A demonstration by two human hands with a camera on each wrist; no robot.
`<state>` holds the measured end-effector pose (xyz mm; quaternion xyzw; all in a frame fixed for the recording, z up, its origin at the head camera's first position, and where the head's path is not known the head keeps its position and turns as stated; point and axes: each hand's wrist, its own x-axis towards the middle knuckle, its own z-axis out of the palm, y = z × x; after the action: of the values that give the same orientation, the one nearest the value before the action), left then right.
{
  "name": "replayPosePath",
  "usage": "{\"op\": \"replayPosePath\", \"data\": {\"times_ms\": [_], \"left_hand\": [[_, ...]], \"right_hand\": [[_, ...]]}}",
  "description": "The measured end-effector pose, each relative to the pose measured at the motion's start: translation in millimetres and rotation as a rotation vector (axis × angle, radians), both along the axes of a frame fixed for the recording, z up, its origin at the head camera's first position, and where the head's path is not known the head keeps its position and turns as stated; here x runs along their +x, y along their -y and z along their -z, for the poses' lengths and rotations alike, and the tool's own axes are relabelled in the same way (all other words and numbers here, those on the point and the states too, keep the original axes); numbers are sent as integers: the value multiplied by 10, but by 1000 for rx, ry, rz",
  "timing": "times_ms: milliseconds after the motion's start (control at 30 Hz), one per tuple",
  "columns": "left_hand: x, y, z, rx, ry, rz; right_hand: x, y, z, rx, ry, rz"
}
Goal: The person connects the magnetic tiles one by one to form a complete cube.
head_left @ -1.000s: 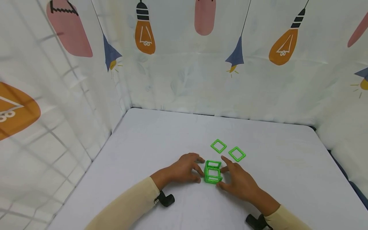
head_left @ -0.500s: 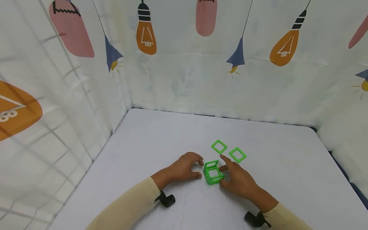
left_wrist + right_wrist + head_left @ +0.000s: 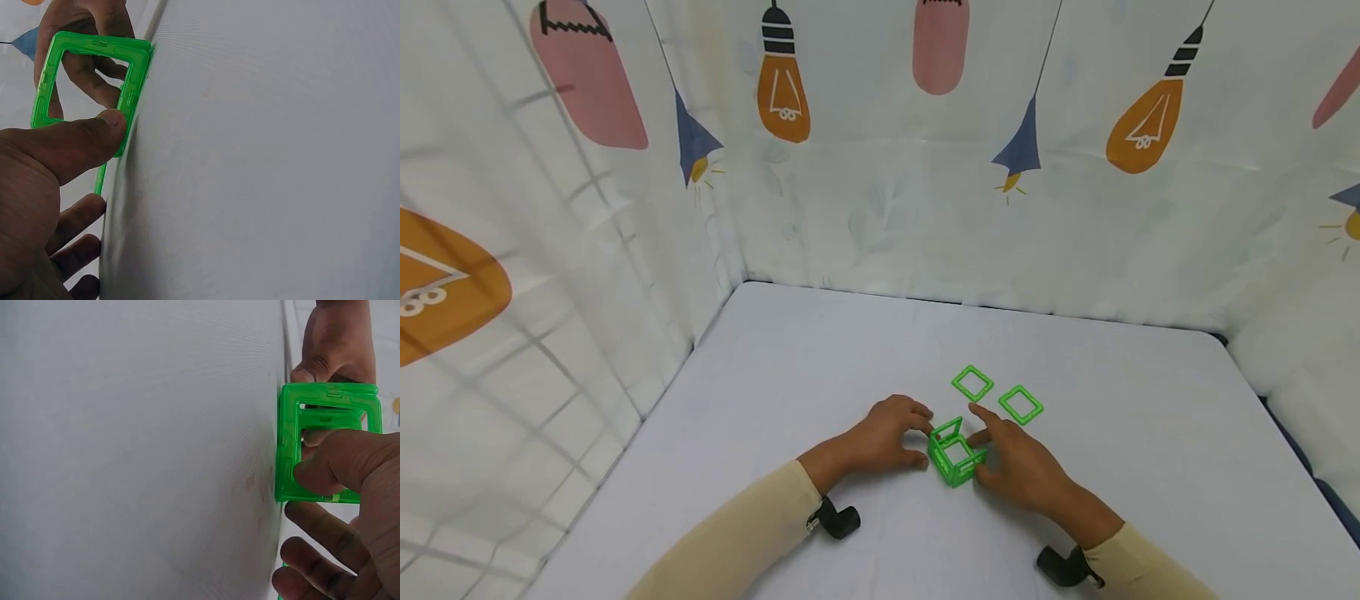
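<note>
Translucent green plastic box of joined square frames (image 3: 954, 473) sits between a person's two hands on a white cloth-covered table (image 3: 820, 358), seen from the head camera. The left hand (image 3: 889, 435) pinches its left side and the right hand (image 3: 1021, 468) its right. Beyond lie one flat green square frame (image 3: 964, 392) and a second loose frame (image 3: 1011, 412), apart from the box. From the left wrist, the thumb (image 3: 94, 137) overlaps a lower corner of a frame. From the right wrist, the other thumb (image 3: 340, 459) crosses a square opening.
</note>
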<state>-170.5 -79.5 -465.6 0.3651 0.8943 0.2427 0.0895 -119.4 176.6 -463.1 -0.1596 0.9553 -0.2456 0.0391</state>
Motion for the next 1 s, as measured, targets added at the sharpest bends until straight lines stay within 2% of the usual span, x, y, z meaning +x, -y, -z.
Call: {"op": "replayPosePath", "data": {"times_ms": [433,633,1000], "left_hand": [[18,-39,20,-12,-1,-32],[15,-42,11,-12,3,-19],[-4,-37,18,-31,-27,-6]], "right_hand": [[30,-70,14,34,-33,0],[18,-185,-5,55,-45,10],[-140,-503,-82,43,-128,149]]}}
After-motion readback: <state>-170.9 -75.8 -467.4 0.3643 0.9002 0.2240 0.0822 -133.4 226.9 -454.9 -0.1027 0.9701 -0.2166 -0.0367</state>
